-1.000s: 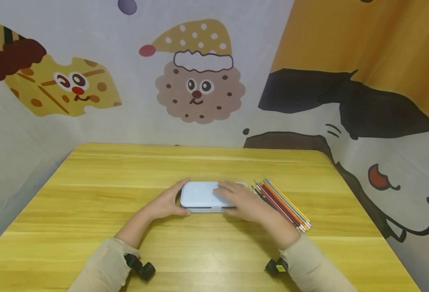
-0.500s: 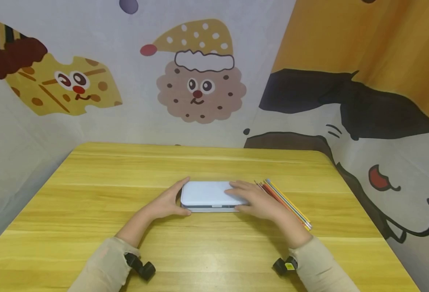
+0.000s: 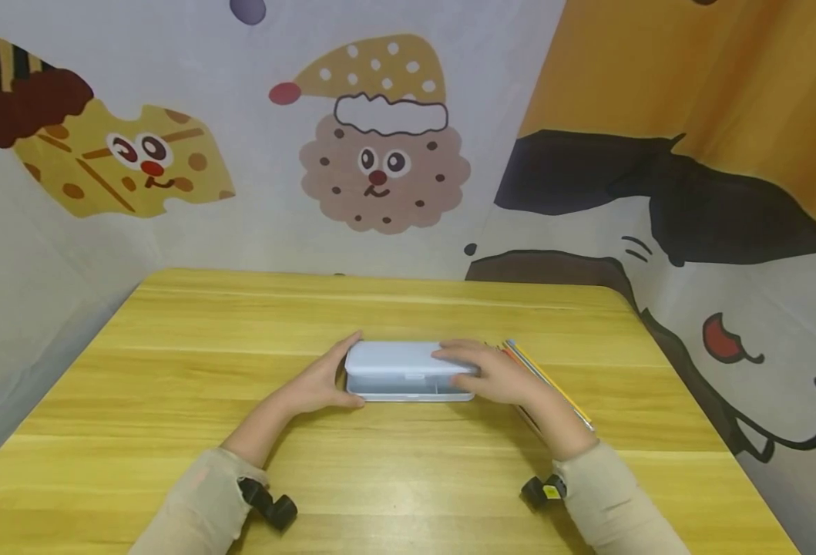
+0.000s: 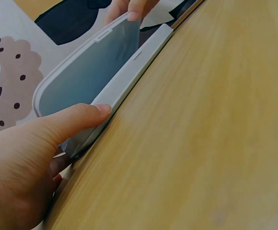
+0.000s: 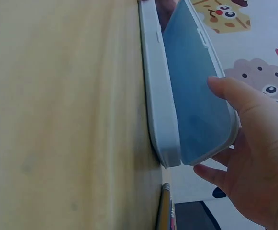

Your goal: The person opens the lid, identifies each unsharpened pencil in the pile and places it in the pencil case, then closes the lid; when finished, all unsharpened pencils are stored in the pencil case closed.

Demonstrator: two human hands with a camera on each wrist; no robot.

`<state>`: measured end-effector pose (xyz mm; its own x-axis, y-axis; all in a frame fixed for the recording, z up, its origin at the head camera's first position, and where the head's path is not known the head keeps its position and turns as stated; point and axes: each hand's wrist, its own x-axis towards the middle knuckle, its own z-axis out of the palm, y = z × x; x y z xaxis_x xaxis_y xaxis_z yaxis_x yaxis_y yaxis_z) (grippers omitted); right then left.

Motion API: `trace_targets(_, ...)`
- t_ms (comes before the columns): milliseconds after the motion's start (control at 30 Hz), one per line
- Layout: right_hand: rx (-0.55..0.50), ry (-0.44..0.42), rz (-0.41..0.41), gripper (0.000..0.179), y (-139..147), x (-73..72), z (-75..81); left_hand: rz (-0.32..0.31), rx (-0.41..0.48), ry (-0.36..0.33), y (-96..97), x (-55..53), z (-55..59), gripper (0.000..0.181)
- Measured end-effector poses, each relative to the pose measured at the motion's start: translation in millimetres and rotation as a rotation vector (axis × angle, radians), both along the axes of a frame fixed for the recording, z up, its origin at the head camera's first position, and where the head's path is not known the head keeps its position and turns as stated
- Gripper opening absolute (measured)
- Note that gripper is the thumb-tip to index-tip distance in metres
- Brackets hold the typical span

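Observation:
A pale blue-white pencil case (image 3: 408,398) lies on the wooden table, its lid (image 3: 394,354) hinged partway up. Between the lid and base a greyish inside shows in the head view. My left hand (image 3: 317,385) grips the case's left end, thumb (image 4: 93,111) pressed on the front wall, other fingers round behind. At the opposite end, my right hand (image 3: 508,378) holds the lid's right corner, with the thumb (image 5: 225,88) on its inner side and the fingers behind. Right of the case several pencils (image 3: 552,383) lie slanted, partly hidden under my right forearm.
The wooden table (image 3: 241,308) reaches back to a wall hanging (image 3: 505,92) printed with cartoon figures. Each sleeve carries a black wrist camera (image 3: 273,509) near its cuff.
My right hand has slid right along the case to the lid's corner and raised the lid's front edge. The left hand stays at the left end. My right forearm now covers more pencils.

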<state>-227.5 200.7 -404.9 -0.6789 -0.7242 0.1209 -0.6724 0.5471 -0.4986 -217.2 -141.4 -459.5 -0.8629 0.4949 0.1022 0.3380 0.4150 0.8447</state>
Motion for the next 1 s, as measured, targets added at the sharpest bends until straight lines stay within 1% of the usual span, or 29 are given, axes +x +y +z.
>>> trace_targets(167, -0.075, -0.071, 0.02, 0.042, 0.7, -7.1, 2.8, -0.001, -0.006, -0.002, 0.2, -1.3, 0.7, 0.12)
trace_targets(267, -0.129, -0.115, 0.04, 0.041, 0.9, -12.0, 4.1, 0.001, -0.02, -0.015, 0.1, -1.1, 1.6, 0.122)
trace_targets(467, -0.165, -0.192, 0.029, 0.038, 1.1, -21.1, 9.2, -0.003, -0.013, -0.036, 0.5, 1.0, 4.7, 0.124)
trace_targets(600, -0.194, -0.232, 0.005, 0.036, 1.0, -26.8, 10.9, 0.007, -0.012, -0.062, 0.9, 1.3, 5.3, 0.126)
trace_targets(733, -0.225, -0.277, -0.042, 0.035, -0.1, -30.7, 12.3, 0.022, -0.013, -0.091, 1.0, 1.0, 4.8, 0.129)
trace_targets(867, -0.256, -0.292, -0.094, 0.035, -1.9, -33.1, 13.1, 0.025, -0.001, -0.086, 1.3, 0.4, 3.9, 0.132)
trace_targets(1000, -0.323, -0.288, -0.15, 0.034, -4.7, -37.4, 10.9, 0.028, 0.008, -0.072, 1.1, 0.0, 2.9, 0.135)
